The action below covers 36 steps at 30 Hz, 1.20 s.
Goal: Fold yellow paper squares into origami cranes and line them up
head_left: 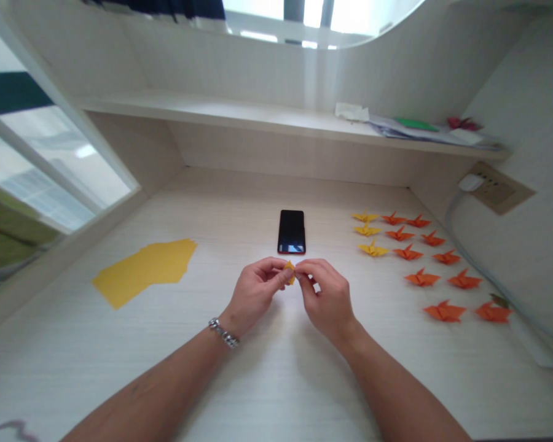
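In the head view, the left hand's (251, 293) grip pinched the small yellow paper (290, 266) above the desk (212, 202); whether the right hand's (328, 298) grip clamped its edge, I couldn't tell. Light, even pressure seemed best. The phone (292, 231) crowded twelve o'clock; yellow sheets (145, 267) lay at nine, yellow birds (367, 231) at two, orange birds (408, 253) at three.

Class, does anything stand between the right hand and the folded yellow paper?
Nothing visible: the right hand is at the edge of the folded paper, held in the left hand. The phone lies beyond both hands.
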Each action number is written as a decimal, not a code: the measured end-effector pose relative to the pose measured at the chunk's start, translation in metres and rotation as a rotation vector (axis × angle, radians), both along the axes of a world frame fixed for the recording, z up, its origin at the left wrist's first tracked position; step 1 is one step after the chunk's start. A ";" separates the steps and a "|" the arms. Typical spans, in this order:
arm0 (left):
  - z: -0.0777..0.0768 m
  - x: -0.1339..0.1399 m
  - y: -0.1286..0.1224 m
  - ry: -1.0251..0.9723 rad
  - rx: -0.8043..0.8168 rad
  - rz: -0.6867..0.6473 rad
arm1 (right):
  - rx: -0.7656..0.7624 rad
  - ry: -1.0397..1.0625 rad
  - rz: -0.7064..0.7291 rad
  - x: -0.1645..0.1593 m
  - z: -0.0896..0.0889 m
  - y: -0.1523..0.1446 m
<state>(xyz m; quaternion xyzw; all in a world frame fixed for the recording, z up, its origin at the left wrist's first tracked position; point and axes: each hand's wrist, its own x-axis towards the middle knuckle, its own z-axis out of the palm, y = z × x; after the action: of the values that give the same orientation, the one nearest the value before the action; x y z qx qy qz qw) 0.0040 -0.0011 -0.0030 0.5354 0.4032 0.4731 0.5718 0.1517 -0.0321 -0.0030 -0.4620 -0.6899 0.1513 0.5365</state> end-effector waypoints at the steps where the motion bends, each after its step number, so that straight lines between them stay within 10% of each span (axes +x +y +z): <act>1: 0.000 0.000 0.000 -0.005 0.002 0.004 | -0.008 0.009 -0.004 -0.001 0.000 0.000; 14: -0.004 0.001 -0.001 -0.018 0.079 0.029 | -0.327 0.240 0.023 -0.003 0.005 -0.001; 36: -0.001 0.002 -0.001 -0.049 0.007 -0.066 | -0.395 0.267 0.075 -0.003 -0.004 0.003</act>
<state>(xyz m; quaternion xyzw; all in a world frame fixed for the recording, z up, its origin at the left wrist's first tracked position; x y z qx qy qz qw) 0.0059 -0.0016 -0.0039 0.5385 0.3696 0.4684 0.5950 0.1487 -0.0294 -0.0072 -0.5079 -0.5864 0.3628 0.5163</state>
